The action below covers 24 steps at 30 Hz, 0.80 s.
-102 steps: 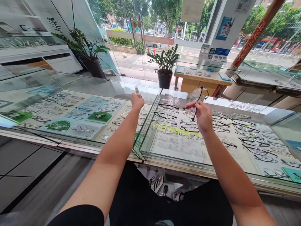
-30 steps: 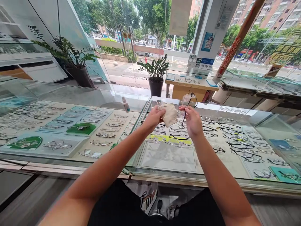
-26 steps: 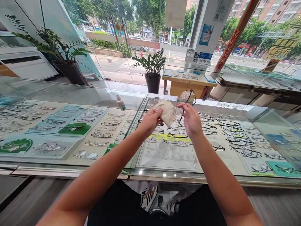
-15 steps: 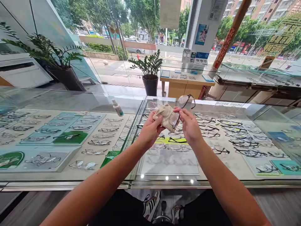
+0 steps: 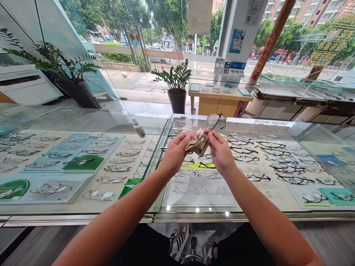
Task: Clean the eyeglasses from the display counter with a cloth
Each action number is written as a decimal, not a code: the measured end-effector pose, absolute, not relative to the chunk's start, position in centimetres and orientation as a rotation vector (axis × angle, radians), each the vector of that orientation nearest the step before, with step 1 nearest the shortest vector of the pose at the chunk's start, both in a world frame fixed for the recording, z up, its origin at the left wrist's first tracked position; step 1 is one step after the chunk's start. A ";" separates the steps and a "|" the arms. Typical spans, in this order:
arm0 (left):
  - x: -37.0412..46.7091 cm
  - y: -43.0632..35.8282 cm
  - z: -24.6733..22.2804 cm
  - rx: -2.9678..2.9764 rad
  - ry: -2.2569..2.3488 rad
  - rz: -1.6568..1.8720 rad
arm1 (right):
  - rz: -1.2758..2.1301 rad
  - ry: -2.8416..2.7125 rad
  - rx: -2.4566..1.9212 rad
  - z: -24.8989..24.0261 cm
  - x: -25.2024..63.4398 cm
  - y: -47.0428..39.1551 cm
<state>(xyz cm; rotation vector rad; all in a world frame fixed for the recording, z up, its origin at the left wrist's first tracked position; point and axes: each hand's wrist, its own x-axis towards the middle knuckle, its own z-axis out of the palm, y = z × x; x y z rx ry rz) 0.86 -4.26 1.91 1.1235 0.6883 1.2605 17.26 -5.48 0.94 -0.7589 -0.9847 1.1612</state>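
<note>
A crumpled beige cloth (image 5: 197, 141) is pinched in my left hand (image 5: 176, 150), its folds lying against the near lens of a pair of glasses. The dark-rimmed glasses (image 5: 215, 120) are held over the glass counter by my right hand (image 5: 221, 150), whose fingers close on the frame. One lens and a bent temple stick up past my fingertips. The other lens is partly covered by the cloth. My two hands are close together, nearly touching at the cloth.
A small white spray bottle (image 5: 139, 128) stands on the counter to the left. Under the glass lie many rows of glasses (image 5: 117, 168). Beyond the counter are a potted plant (image 5: 177, 96) and a low display table (image 5: 222, 96).
My right hand and the glasses have moved slightly left, closer to my left hand. The cloth is now more bunched up, and the glasses are turned a little.
</note>
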 end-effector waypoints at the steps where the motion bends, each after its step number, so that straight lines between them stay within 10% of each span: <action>1: 0.9 -4.2 1.7 1.140 0.691 1.268 | 1.176 -1.000 -0.753 1.0 17.2 -5.6; 24: 0.3 -3.8 0.9 1.232 0.572 0.837 | 1.292 -1.136 -0.726 1.9 17.0 -6.9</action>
